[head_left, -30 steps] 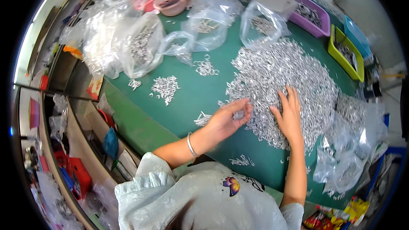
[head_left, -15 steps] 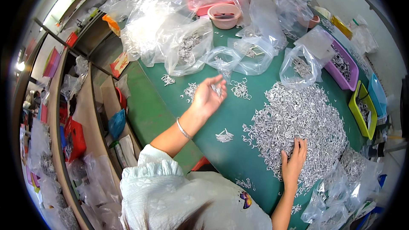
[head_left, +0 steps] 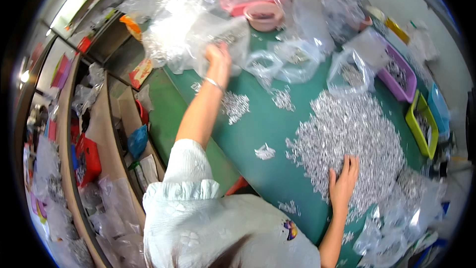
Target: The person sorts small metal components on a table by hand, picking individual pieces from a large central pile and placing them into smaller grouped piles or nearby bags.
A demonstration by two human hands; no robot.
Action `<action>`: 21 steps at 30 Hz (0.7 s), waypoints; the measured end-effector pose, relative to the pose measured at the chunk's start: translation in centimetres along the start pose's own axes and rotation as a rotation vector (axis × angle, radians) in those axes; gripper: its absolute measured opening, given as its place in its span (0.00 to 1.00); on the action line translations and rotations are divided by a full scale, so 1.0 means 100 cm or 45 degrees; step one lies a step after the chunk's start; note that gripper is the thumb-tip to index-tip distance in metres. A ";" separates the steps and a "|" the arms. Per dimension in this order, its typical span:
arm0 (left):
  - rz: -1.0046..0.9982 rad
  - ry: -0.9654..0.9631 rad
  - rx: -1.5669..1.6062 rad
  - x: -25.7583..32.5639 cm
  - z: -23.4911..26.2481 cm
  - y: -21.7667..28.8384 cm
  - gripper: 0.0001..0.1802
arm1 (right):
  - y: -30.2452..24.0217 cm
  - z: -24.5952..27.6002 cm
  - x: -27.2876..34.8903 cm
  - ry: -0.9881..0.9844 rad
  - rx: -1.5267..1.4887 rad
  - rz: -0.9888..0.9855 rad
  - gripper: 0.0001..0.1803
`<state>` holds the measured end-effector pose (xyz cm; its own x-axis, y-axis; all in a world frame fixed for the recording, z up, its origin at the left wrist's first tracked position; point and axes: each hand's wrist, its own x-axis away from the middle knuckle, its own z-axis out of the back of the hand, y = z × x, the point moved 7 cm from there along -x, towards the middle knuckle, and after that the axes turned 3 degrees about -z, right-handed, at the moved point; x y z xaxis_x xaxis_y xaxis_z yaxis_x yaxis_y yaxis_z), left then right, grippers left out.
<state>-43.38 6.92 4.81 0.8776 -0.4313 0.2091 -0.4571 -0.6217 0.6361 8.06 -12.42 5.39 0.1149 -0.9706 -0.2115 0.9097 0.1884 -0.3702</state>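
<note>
- Left grip (head_left: 218, 58) is up over a clear plastic bag (head_left: 208, 27) on the far side of the counter (head_left: 267, 126). Fingers look curled, but honestly can't tell if anything's in there.
- Right grip (head_left: 344, 181) is relaxed, fingers loosely spread, just resting on the near edge of the big pile of metal pieces (head_left: 359, 129).
- Most of that pile sits beyond the right grip, well apart from the left.
- Small metal heap (head_left: 235, 106) lies right beside the left forearm.
</note>
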 end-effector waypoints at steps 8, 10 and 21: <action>-0.288 -0.322 -0.622 0.088 -0.004 -0.010 0.22 | 0.001 0.007 0.003 0.020 -0.058 0.012 0.31; -0.220 -0.790 -0.614 0.192 -0.014 -0.006 0.21 | -0.001 0.007 0.012 -0.010 -0.072 0.006 0.29; -0.509 -2.622 -1.358 0.418 0.044 -0.051 0.26 | 0.005 0.028 0.051 -0.059 0.025 -0.004 0.19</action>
<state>-4.97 -10.86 7.06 -0.6738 -0.6840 -0.2794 0.4344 -0.6726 0.5991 10.22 -17.74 6.68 0.1297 -0.9772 -0.1684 0.9177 0.1826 -0.3528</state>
